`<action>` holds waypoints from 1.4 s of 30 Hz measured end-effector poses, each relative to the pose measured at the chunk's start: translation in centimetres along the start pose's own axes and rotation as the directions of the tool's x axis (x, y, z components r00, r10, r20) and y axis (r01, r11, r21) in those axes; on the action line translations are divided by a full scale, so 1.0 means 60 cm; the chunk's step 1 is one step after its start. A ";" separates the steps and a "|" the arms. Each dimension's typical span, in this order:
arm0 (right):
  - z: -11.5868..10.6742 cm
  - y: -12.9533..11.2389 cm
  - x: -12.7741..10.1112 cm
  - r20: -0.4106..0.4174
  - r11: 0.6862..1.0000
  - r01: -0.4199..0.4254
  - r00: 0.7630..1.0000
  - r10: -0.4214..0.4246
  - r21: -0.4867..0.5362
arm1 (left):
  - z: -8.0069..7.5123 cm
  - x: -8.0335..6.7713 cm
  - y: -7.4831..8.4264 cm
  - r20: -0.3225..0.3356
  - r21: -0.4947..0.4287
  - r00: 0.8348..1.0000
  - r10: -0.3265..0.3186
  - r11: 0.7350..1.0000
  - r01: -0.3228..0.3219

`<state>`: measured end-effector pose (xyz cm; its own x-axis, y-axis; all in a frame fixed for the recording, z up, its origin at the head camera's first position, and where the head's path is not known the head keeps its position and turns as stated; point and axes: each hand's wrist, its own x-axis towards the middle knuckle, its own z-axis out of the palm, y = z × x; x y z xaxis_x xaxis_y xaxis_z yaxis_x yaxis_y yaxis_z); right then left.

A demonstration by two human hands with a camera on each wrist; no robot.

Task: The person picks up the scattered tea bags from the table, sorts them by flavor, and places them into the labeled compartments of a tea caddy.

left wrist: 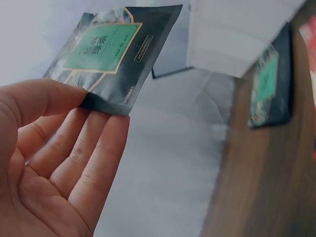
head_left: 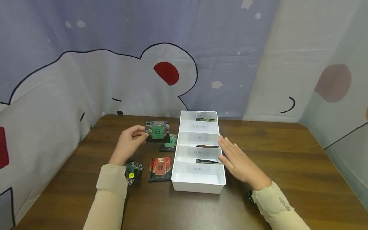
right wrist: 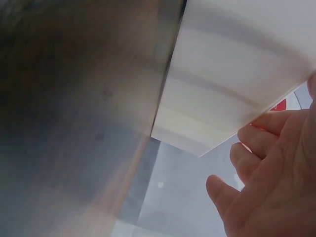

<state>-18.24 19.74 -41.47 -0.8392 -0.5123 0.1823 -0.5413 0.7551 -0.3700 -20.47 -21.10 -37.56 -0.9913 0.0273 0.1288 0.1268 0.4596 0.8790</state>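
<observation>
Between thumb and fingers my left hand (head_left: 129, 143) pinches a dark tea sachet with a green label (head_left: 157, 131), raised left of the white compartment box (head_left: 198, 187). In the left wrist view the thumb presses the lower edge of that sachet (left wrist: 140, 54). My right hand (head_left: 240, 161) lies along the box's right side with its fingers straight, the fingertips at the rim. Seen from the right wrist, the fingers (right wrist: 261, 140) are next to the box wall (right wrist: 207, 94). Labelled compartments run front to back in the box, and thin sachets stand in three of them.
On the wooden table (head_left: 276, 153), left of the box, lie another green-labelled sachet (head_left: 169, 145), a red-labelled sachet (head_left: 160, 169) and a dark packet with a yellow spot (head_left: 133, 171) beside my left sleeve. A patterned curtain (head_left: 115, 80) hangs behind the table.
</observation>
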 end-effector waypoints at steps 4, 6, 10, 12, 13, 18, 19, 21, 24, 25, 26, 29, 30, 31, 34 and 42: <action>-0.002 0.000 0.000 0.004 1.000 -0.002 1.000 0.002 -0.020 | 0.005 -0.008 0.023 0.007 0.001 1.000 0.027 1.000 -0.027; -0.002 0.000 -0.001 -0.004 1.000 0.003 1.000 -0.003 -0.031 | 0.011 -0.010 0.034 0.007 0.015 0.999 0.049 0.999 -0.049; -0.001 0.000 -0.001 -0.020 0.999 0.019 1.000 -0.020 -0.042 | 0.022 -0.016 0.051 0.004 0.041 0.995 0.097 0.994 -0.097; 0.000 0.000 -0.001 -0.026 0.999 0.027 0.999 -0.028 -0.045 | 0.029 -0.021 0.057 -0.001 0.051 0.992 0.127 0.991 -0.127; 0.001 -0.001 0.000 -0.023 0.999 0.026 0.999 -0.027 -0.040 | 0.034 -0.024 0.059 -0.004 0.058 0.990 0.141 0.988 -0.141; 0.003 -0.002 0.001 -0.001 1.000 0.009 1.000 -0.009 -0.025 | 0.065 -0.041 0.062 -0.022 0.055 0.978 0.208 0.977 -0.207; 0.002 -0.001 0.000 0.001 1.000 0.007 1.000 -0.007 -0.024 | 0.071 -0.045 0.062 -0.026 0.043 0.977 0.213 0.976 -0.212; 0.001 -0.001 0.000 -0.003 1.000 0.006 1.000 -0.006 -0.025 | 0.083 -0.052 0.064 -0.033 0.011 0.974 0.223 0.975 -0.223; -0.001 -0.001 -0.001 -0.009 1.000 0.007 1.000 -0.007 -0.025 | 0.097 -0.064 0.067 -0.032 -0.015 0.970 0.239 0.971 -0.240; -0.001 -0.001 -0.001 -0.009 1.000 0.007 1.000 -0.007 -0.024 | 0.100 -0.067 0.068 -0.028 -0.017 0.968 0.248 0.968 -0.249; -0.001 0.000 -0.001 -0.008 1.000 0.005 1.000 -0.005 -0.023 | 0.102 -0.072 0.070 -0.024 -0.021 0.965 0.262 0.965 -0.263; 0.000 -0.001 0.000 -0.005 1.000 0.004 1.000 -0.004 -0.015 | 0.105 -0.083 0.073 -0.018 -0.019 0.949 0.316 0.948 -0.316; 0.000 -0.001 0.000 -0.004 1.000 0.004 1.000 -0.004 -0.013 | 0.105 -0.087 0.074 -0.017 -0.019 0.942 0.335 0.942 -0.336; 0.001 -0.001 0.000 -0.004 1.000 0.003 1.000 -0.003 -0.010 | 0.106 -0.091 0.074 -0.015 -0.020 0.936 0.352 0.936 -0.352; 0.002 0.000 0.001 -0.008 1.000 0.007 1.000 -0.007 -0.006 | 0.110 -0.101 0.071 -0.005 -0.040 0.919 0.394 0.918 -0.394; 0.002 0.003 0.001 -0.005 1.000 -0.005 1.000 0.005 -0.002 | 0.148 -0.115 0.054 0.051 -0.009 0.846 0.531 0.847 -0.532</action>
<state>-18.36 19.79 -41.63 -0.8423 -0.5063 0.1852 -0.5371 0.7584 -0.3693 -13.53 -11.93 -39.69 -0.7726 0.3123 0.5528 0.6348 0.3671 0.6799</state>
